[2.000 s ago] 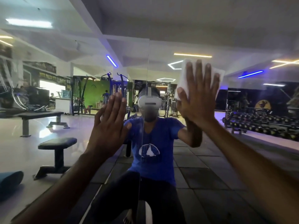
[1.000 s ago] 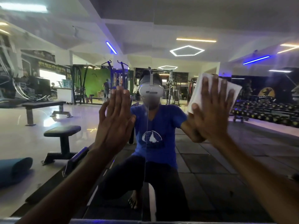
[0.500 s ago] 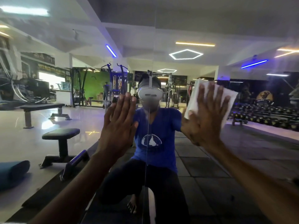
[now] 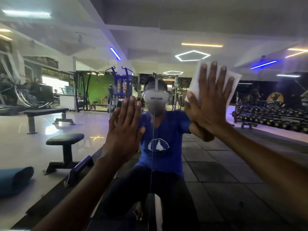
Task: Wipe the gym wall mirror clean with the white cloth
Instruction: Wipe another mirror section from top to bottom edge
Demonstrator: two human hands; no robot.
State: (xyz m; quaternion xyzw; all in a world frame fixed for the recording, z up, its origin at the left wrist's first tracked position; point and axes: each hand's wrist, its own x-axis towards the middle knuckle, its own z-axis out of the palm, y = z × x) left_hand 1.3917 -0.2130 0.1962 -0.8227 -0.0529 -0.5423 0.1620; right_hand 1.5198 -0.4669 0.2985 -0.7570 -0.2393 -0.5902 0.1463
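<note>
From the head camera we face the gym wall mirror point(image 4: 216, 164), which fills nearly the whole view; a thin vertical seam point(image 4: 154, 130) between two panes runs down its middle, and we take that seam as our landmark.

Right of the seam, our right hand point(image 4: 210, 104) lies flat on the glass, fingers straight and spread, pressing the white cloth point(image 4: 234, 80) against the mirror. The cloth sits under the palm and fingers — its edges show above the fingertips and past the little-finger side, high on the right pane.

Left of the seam, our left hand point(image 4: 124, 129) is also flat and open, fingers straight and close together, palm toward the glass; it holds nothing. It sits lower than the right hand and just beside the seam.

On the seam itself the mirror shows our reflection: a person in a blue shirt point(image 4: 166, 130) wearing a grey headset point(image 4: 155, 97). Far left of the seam the reflection shows two padded gym benches point(image 4: 65, 139) on a pale floor and a blue roll point(image 4: 13, 179) — far right, a rack of dumbbells point(image 4: 273, 117) over dark floor tiles.
</note>
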